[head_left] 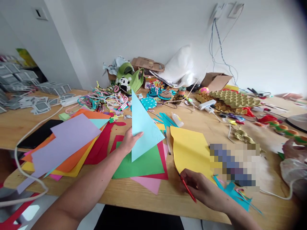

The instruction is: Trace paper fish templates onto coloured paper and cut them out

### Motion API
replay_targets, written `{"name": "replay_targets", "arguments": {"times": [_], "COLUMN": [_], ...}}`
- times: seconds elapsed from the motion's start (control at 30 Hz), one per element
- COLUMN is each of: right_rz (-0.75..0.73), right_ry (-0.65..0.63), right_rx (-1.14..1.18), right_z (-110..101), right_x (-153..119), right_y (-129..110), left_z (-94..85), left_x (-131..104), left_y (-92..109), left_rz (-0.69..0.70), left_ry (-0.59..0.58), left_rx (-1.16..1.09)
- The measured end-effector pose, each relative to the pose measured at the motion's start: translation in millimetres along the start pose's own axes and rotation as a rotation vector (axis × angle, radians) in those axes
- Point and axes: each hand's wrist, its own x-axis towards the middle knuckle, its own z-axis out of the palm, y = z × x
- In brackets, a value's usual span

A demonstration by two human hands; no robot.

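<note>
My left hand (132, 140) grips a light blue paper triangle (144, 127) by its left edge, thumb on the front, holding it raised over the stacked sheets. Faint pencil lines show near the triangle's right corner. Below it lie a green sheet (139, 167), a red sheet (165, 171) and a pink sheet (150, 184). My right hand (193, 182) is closed around red-handled scissors (188, 189), low at the front of the table. Their thin dark tip points up and left, beside the yellow sheet (189, 143). A pen (168, 143) lies between the green and yellow sheets.
Coloured paper (67, 137) is piled on the left over a dark tablet-like slab (38, 132). Blue scraps (233, 193) lie right of my right hand. A glue bottle (177, 119), egg trays (232, 99) and a green panda bag (129, 78) stand farther back. Another person's hand (294, 150) is at the right.
</note>
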Motion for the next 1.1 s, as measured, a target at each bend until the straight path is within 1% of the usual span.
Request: {"name": "replay_targets", "arguments": {"times": [0.1,0.2,0.3,0.4,0.5,0.6,0.7,0.77,0.8,0.93,1.1], "right_rz": [-0.015,-0.099,-0.145,-0.220,-0.294,-0.351,-0.405,-0.377,-0.354,-0.272,-0.225], "right_ry": [-0.078,-0.061,-0.059,-0.057,0.059,0.262,0.426,0.472,0.461,0.336,0.231], "right_rx": [0.211,0.313,0.310,0.216,0.153,0.179,0.184,0.120,0.075,-0.026,-0.041], "right_z": [-1.4,-2.6,-7.8,-17.5,-25.6,-24.5,-14.0,-6.3,-3.4,-0.5,-1.7], "right_x": [-2.0,-6.1,-11.0,-7.1,18.3,59.7,95.5,109.1,112.7,115.7,116.5], "right_y": [3.2,5.1,-2.0,-24.4,-53.0,-70.9,-70.6,-61.9,-56.4,-38.5,-35.4], "left_z": [-0.3,-0.2,0.5,1.6,2.6,1.8,-2.7,-7.7,-10.4,-18.6,-18.4], "left_x": [0.4,0.0,-1.1,-2.2,-2.7,-0.9,4.3,9.3,11.7,17.8,17.1], "left_y": [-1.5,-3.3,-3.2,-1.0,1.9,3.0,0.8,-1.5,-2.4,-2.1,2.6], "left_rz": [0.007,0.008,0.008,0.008,-0.019,-0.021,0.012,0.032,0.040,0.048,0.035], "left_ry": [-0.005,-0.009,-0.008,-0.010,-0.023,-0.009,0.032,0.061,0.075,0.114,0.145], "left_rx": [0.020,0.043,0.060,0.051,-0.001,-0.040,-0.042,-0.035,-0.030,-0.034,-0.075]}}
